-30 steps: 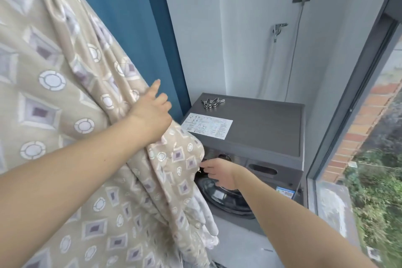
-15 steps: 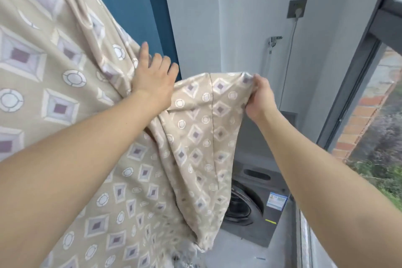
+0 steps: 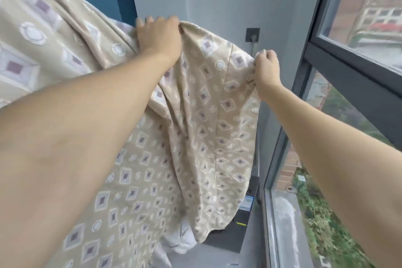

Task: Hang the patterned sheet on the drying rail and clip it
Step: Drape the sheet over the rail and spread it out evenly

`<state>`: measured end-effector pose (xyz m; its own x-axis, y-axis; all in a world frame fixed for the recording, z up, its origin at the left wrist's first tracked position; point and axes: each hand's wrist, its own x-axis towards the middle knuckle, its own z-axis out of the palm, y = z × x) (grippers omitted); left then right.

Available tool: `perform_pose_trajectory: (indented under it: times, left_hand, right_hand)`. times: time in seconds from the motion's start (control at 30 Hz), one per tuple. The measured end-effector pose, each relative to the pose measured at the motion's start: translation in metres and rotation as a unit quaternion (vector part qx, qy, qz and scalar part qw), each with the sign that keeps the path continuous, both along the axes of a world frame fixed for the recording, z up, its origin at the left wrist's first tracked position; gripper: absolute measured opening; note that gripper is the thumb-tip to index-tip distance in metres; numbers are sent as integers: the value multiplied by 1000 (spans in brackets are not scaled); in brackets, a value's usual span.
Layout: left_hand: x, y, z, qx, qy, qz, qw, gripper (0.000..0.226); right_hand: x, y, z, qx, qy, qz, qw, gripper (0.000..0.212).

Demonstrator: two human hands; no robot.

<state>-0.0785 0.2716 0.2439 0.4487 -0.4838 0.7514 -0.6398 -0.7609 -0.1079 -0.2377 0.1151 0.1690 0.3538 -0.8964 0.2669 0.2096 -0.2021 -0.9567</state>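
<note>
The patterned sheet (image 3: 206, 128) is held raised across the left and centre of the head view, its upper edge running from about ten o'clock to two o'clock and its body hanging in deep folds toward six o'clock. No drying rail and no clips are visible in this view; whether the far left part of the sheet already lies over a rail cannot be told. The left hand (image 3: 159, 37), at twelve o'clock, is clamped on a bunched fold of the top edge, thumb gathered into the cloth. The right hand (image 3: 266, 67), at about two o'clock and well apart from the left, pinches the sheet's corner edge between curled fingers. The span between the two hands sags. Risks, as judged: the right hand's hold is on a narrow margin of cloth, and the weight of the hanging fabric could pull it free, dropping that corner to the floor (image 3: 219, 254). The lowest folds, near six o'clock, hang close to the floor and may drag or soil. The dark appliance (image 3: 241, 230) sits just behind the hanging hem at five o'clock and could snag it. The window frame (image 3: 326, 54) stands close at three o'clock; a wide swing of the right hand could strike it.
</note>
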Motion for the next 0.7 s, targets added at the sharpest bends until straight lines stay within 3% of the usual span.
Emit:
perform_pose_trajectory:
  times: [0.1,0.2,0.27,0.37,0.47,0.53,0.6,0.7]
  left_hand:
    - [-9,-14,20,-61,4,-13,998,33]
    - [-13,-27,49,-114,109,-109,981,33]
    - [-20,-32,51,-132,167,-176,961,32]
    - [-35,-27,15,-111,198,-238,944,34]
    - [-41,-12,-28,-64,215,-272,936,39]
    - [-42,3,-51,62,242,-231,940,52]
    - [-50,20,-66,218,225,-139,939,65]
    - [-64,49,-77,348,157,-76,921,56]
  right_hand:
    - [-31,-2,-10,-43,14,-35,998,16]
    - [-57,4,-3,-134,58,-95,985,17]
    - [-70,14,7,-154,25,-101,983,19]
    - [-85,34,13,-87,-68,-58,992,18]
    - [-95,46,0,12,-144,-94,985,15]
    - [-100,55,-10,18,-38,-114,993,17]
    - [-100,62,-21,33,169,-106,979,19]
    - [-94,78,-34,-1,459,-46,887,24]
